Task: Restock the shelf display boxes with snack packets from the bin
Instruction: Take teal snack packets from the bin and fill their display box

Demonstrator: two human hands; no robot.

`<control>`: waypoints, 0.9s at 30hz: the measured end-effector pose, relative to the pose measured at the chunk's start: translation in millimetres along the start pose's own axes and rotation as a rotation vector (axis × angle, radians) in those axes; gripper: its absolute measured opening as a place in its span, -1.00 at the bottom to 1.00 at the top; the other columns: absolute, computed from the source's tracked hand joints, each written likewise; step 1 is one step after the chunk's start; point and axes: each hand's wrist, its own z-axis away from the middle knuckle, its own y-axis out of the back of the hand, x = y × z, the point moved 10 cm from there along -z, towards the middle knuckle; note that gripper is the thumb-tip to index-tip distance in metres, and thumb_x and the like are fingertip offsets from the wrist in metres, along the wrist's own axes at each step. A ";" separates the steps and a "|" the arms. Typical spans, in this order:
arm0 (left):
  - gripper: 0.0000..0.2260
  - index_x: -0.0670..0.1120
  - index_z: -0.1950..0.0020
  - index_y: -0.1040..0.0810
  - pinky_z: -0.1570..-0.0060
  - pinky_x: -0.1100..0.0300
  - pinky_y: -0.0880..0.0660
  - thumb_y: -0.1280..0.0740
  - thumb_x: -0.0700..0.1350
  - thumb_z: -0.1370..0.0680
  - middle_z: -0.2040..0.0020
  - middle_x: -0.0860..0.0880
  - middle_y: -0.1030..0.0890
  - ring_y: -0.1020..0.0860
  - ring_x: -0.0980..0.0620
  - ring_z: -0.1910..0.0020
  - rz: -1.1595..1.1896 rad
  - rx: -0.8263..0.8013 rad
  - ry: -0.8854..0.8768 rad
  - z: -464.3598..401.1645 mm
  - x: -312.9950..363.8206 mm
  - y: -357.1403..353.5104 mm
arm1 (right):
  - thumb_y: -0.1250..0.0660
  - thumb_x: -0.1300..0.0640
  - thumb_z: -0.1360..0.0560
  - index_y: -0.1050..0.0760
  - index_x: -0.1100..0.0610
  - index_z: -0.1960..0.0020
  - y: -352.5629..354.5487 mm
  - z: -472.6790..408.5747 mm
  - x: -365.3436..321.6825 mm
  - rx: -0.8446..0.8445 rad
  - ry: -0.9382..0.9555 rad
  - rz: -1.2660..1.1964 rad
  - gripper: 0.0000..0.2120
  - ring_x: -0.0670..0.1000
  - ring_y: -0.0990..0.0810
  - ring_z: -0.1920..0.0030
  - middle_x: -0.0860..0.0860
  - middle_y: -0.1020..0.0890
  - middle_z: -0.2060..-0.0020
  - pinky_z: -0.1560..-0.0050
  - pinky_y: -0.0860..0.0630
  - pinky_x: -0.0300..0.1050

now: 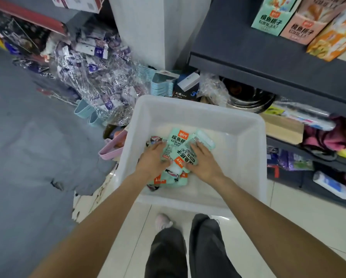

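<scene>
A white plastic bin [246, 149] stands on the floor in front of me. Several mint-green snack packets [178, 141] with orange labels lie in a heap at its bottom. My left hand [153, 159] lies on the left side of the heap, fingers curled round packets. My right hand [203, 160] lies on the right side, fingers over the top packet and thumb under its edge. Up at the top right, a dark shelf [248, 63] carries display boxes: a green one [272, 17], a pink one [302, 27] and an orange one [334, 41].
Left of the bin lie piles of cellophane-wrapped goods [95, 77], blue plastic items [162, 85] and a pink basket [114, 147]. Lower shelves at the right hold metal bowls [248, 97], a cardboard box [282, 129] and mixed goods. My legs and shoes stand just behind the bin.
</scene>
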 end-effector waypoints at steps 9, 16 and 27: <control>-0.43 -0.03 -0.47 -0.28 -0.36 0.04 -0.28 -0.40 -0.08 -0.49 -0.40 -0.08 -0.39 -0.28 -0.08 -0.40 0.090 0.022 0.048 2.0 -7.1 -1.1 | -0.39 -0.20 -0.40 -0.09 -0.02 -0.53 5.5 10.7 17.5 0.048 -0.053 0.096 -0.18 0.01 -0.02 -0.53 -0.01 -0.03 -0.54 -0.48 -0.10 0.05; -0.52 -0.12 -0.39 -0.38 -0.15 0.22 -0.38 -0.38 -0.24 -0.49 -0.24 -0.07 -0.55 -0.50 -0.06 -0.21 0.274 0.041 0.072 -3.7 4.5 14.1 | -0.21 0.08 -0.59 -0.57 0.22 0.11 63.5 22.8 2.1 0.355 0.027 -0.097 -0.74 0.15 -0.54 0.21 0.15 -0.64 0.23 0.18 -0.40 -0.05; -0.63 -0.16 -0.20 -0.52 0.02 0.20 -0.44 -0.47 -0.22 -0.42 -0.12 -0.14 -0.56 -0.53 -0.04 -0.01 0.200 0.032 0.159 -37.4 20.4 16.3 | -0.21 0.11 -0.60 -0.52 0.30 0.13 123.0 32.6 21.2 0.460 -0.011 -0.354 -0.72 0.20 -0.53 0.19 0.22 -0.63 0.21 0.38 -0.28 -0.24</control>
